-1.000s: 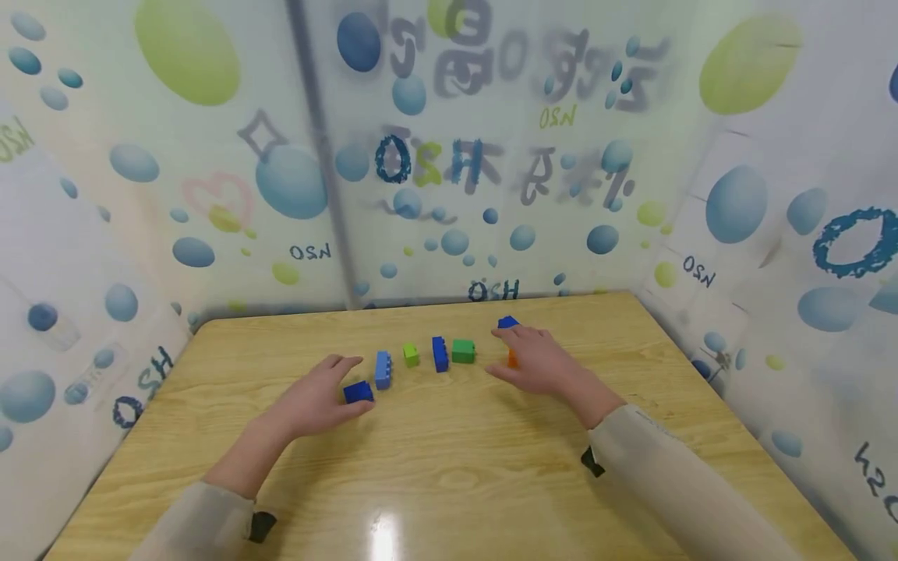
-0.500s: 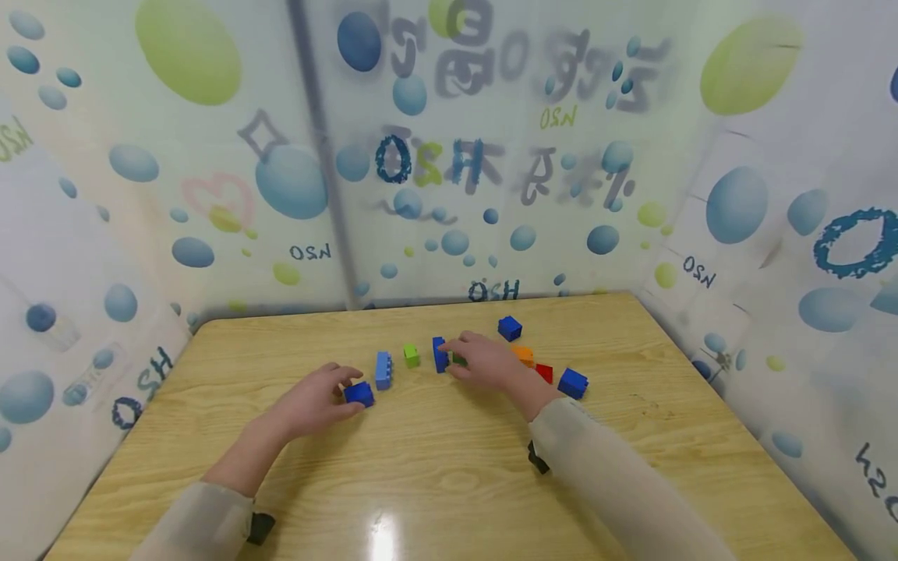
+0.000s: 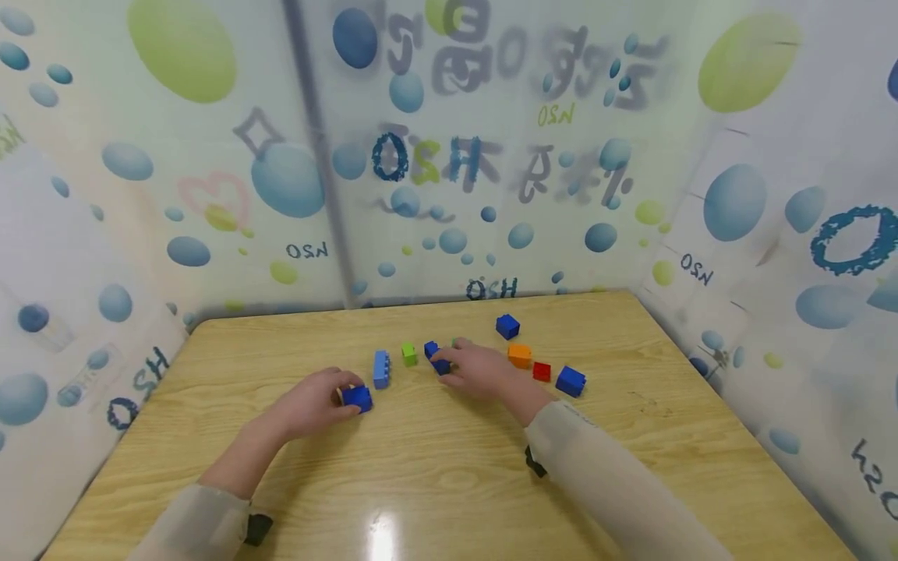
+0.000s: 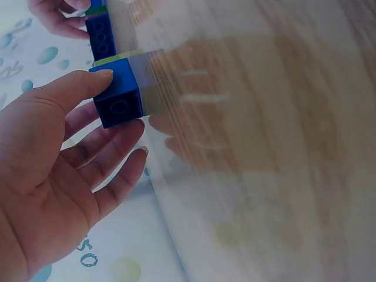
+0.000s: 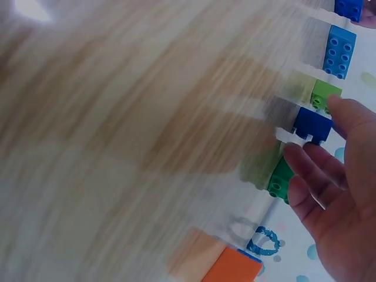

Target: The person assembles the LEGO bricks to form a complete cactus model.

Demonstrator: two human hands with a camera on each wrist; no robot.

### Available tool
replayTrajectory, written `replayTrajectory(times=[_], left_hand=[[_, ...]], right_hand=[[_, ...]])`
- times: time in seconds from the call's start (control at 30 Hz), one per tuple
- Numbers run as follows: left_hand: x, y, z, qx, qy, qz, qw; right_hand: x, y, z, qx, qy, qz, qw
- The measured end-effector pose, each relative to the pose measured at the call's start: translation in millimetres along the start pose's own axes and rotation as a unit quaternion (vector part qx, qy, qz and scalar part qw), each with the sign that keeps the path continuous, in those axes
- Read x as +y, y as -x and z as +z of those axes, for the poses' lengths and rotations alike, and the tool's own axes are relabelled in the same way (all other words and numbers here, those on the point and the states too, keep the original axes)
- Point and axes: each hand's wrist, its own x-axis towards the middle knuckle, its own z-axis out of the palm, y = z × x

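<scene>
Green bricks (image 5: pixel 278 182) crowd the right hand (image 3: pixel 482 369), curled round a long blue brick (image 5: pixel 313 124), while the left hand (image 3: pixel 314 401) pinches a squarish blue block (image 3: pixel 358 399).

Between the beige sleeves (image 3: pixel 617 483), the pale wood-grain tabletop (image 3: pixel 435 475) leaves a wide path forward. Beyond, the left hand (image 3: pixel 314 402) with its dark-blue plastic block (image 3: pixel 358 400) and the right hand (image 3: pixel 480 372) at a narrow dark-blue plastic brick (image 5: pixel 312 124) bound a tighter gap, partly filled by a long light-blue plastic brick (image 3: pixel 381 369) and a small lime-green plastic brick (image 3: pixel 409 355). Right of that hand, an orange plastic block (image 3: pixel 520 356), a small red plastic block (image 3: pixel 542 372) and a blue plastic block (image 3: pixel 571 382) obstruct a low sideways pass.
</scene>
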Motion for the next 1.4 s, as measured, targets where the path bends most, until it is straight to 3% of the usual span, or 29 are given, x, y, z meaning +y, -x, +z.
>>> replayTrajectory(times=[0.37,0.53,0.73,1.0,1.2,1.4], left_hand=[[3.1,2.0,1.8,-0.012,0.024,0.011,0.9996],[3.4,2.7,3.2,-0.008,0.022,0.028,0.9993],[4.5,1.1,4.3,-0.011,0.027,0.023,0.9993],[8.1,0.3,5.8,-0.027,0.041,0.017,0.9986],[15.4,0.1,7.8,-0.029,0.033,0.043,0.9981],[27.1,-3.2,10.9,-0.038,0.032,0.061,0.9970]], right_hand=[[10.8,10.5,-1.1,0.003,-0.039,-0.047,0.9981],[13.7,9.3,1.8,0.009,-0.021,-0.034,0.9992],[11.3,5.8,3.9,0.013,-0.016,0.005,0.9998],[2.9,0.2,2.7,-0.002,0.017,0.009,0.9998],[6.6,5.1,-1.3,-0.014,-0.047,0.030,0.9983],[8.4,25.4,-11.8,-0.002,-0.134,0.028,0.9906]])
